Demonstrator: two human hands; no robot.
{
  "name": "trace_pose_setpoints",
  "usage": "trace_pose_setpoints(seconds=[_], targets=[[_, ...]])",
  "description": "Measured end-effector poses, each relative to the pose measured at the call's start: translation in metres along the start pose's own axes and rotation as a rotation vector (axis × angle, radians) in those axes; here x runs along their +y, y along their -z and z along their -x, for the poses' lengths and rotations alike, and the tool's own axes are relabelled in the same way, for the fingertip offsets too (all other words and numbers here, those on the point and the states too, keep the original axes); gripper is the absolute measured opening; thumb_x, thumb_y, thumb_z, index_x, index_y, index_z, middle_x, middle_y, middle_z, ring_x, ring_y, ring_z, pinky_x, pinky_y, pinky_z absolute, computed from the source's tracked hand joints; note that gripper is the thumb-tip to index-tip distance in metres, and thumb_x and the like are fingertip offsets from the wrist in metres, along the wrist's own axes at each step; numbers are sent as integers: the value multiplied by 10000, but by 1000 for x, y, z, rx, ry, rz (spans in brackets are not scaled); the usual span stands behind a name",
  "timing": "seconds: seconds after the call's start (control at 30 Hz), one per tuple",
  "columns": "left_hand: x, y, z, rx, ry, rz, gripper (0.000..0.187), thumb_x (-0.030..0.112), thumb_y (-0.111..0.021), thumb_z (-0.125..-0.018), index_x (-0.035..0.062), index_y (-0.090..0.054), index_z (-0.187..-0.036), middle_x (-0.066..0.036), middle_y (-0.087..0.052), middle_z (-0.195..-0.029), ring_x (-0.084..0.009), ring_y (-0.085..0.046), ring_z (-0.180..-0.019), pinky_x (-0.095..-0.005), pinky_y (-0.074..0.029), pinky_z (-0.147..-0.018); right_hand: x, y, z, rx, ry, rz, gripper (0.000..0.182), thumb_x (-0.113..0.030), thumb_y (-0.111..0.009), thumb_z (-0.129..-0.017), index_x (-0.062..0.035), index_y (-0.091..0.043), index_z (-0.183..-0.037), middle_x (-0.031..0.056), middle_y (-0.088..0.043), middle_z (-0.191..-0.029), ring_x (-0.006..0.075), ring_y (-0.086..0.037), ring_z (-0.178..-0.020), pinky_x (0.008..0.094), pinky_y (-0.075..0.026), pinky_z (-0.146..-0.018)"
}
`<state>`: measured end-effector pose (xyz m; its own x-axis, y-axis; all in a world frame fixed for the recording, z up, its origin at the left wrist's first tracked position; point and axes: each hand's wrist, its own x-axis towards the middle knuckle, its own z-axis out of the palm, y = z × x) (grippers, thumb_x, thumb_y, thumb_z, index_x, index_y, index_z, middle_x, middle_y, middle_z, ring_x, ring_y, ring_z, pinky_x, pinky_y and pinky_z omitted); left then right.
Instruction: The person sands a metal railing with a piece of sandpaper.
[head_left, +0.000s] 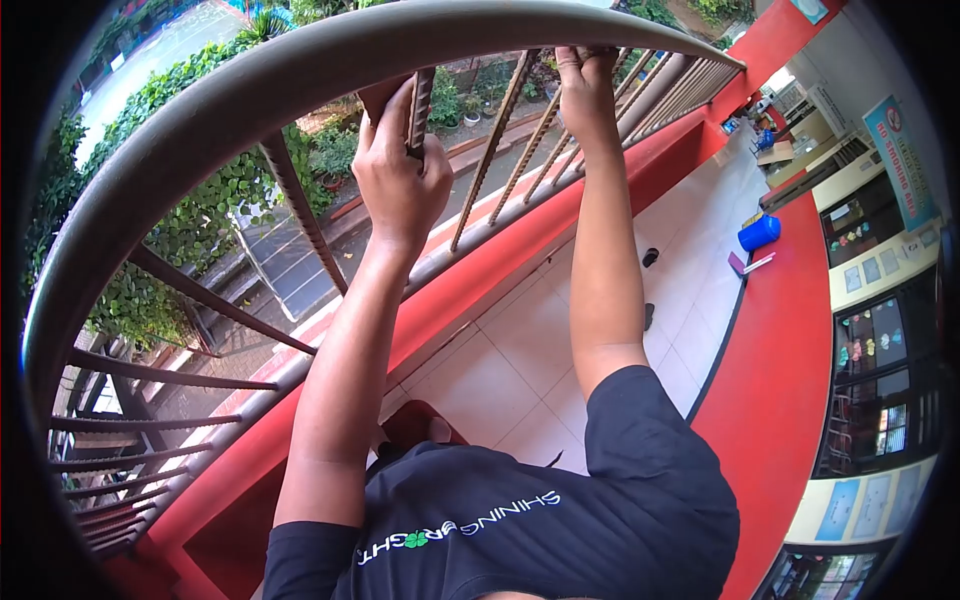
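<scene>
Left hand (400, 165) fisted tight around twisted baluster (420, 105) of balcony railing, just under curved grey handrail (300, 75). Right hand (585, 90) clamped on another baluster (590, 55) further along same rail — fingers wrapped at its top, bar mostly hidden by grip. Several bare twisted bars stand between two grips. Below both hands — red parapet (480, 270), white tiled floor (510, 370). Well off to side of right grip, blue bucket (759, 232) on floor. Beyond bars, green hedge (190, 200).
</scene>
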<state>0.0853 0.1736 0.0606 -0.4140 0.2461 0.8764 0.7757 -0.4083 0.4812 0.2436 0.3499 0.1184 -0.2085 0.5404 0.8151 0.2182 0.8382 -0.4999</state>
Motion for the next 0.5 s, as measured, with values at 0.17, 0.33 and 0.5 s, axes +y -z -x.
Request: trace_pose_setpoints(seconds=[0.17,0.33,0.5], targets=[[0,0,0,-10,27,4,559,-34,-540,-745,9,-629,-1295,-198,-721,-1098,-422,-657,-1017,-469,-532,-917,10,-7,32,-9,-207,129,499,-452,-460,-1081,40,-531,-1118,289,-647,-1070,474,-622,-1049,486,-477,-914],[-1,1,1,-22,35,20,567,-35,-540,-739,20,-631,-1296,-196,-723,-1095,-418,-659,-1016,-467,-537,-917,-23,22,-5,1,40,146,464,-424,-480,-1080,31,-570,-1063,241,-665,-986,432,-639,-958,463,-485,-855],[0,1,0,-2,27,22,568,-29,-541,-739,27,-633,-1297,-207,-719,-1097,-414,-662,-1018,-466,-536,-931,25,-3,38,-122,-191,87,458,-439,-459,-1086,7,-568,-1085,178,-645,-947,345,-630,-950,420,-461,-883]])
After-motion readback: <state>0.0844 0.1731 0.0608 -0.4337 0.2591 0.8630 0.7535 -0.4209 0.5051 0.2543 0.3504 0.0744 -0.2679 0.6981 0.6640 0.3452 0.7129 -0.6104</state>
